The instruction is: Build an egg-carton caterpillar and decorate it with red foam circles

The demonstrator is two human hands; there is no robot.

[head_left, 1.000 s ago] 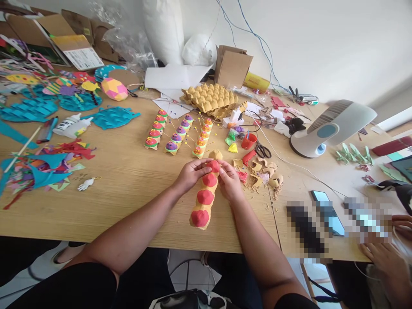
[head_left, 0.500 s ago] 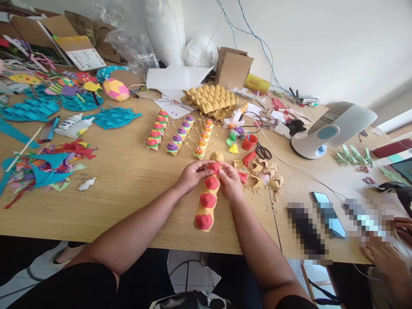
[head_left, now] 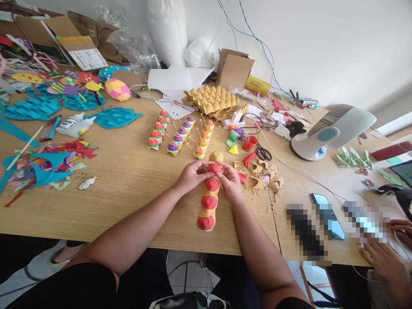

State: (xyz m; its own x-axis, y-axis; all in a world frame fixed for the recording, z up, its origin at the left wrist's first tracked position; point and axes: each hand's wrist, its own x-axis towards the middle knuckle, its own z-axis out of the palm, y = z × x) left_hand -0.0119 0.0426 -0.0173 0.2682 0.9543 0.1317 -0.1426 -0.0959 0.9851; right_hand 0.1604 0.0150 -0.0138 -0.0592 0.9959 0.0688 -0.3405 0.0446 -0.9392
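Between my hands is an egg-carton strip (head_left: 209, 202), a row of bumps in tan pulp with red clay caps on several of them. The bump at its far end is bare. My left hand (head_left: 192, 175) grips the strip's left side near the far end, its thumb on a red cap. From the other side my right hand (head_left: 230, 182) holds the same bump, fingers and thumb pressed against the red clay. Beyond my hands stand three decorated carton strips: a red one (head_left: 158, 130), a purple one (head_left: 180, 134) and an orange one (head_left: 204, 139), with pins sticking out of some.
Egg trays (head_left: 210, 99) lie behind the strips. To the right are carton scraps (head_left: 265, 171), black scissors (head_left: 264, 151), a red cup (head_left: 249, 143) and a white fan (head_left: 331, 133). Paper strips (head_left: 53, 165) cover the left. Another person's hand (head_left: 381, 253) rests at the far right.
The view has shifted slightly. My hands stay at the same end of the strip, with small finger movements on the red clay; the red cap there shows a little more.
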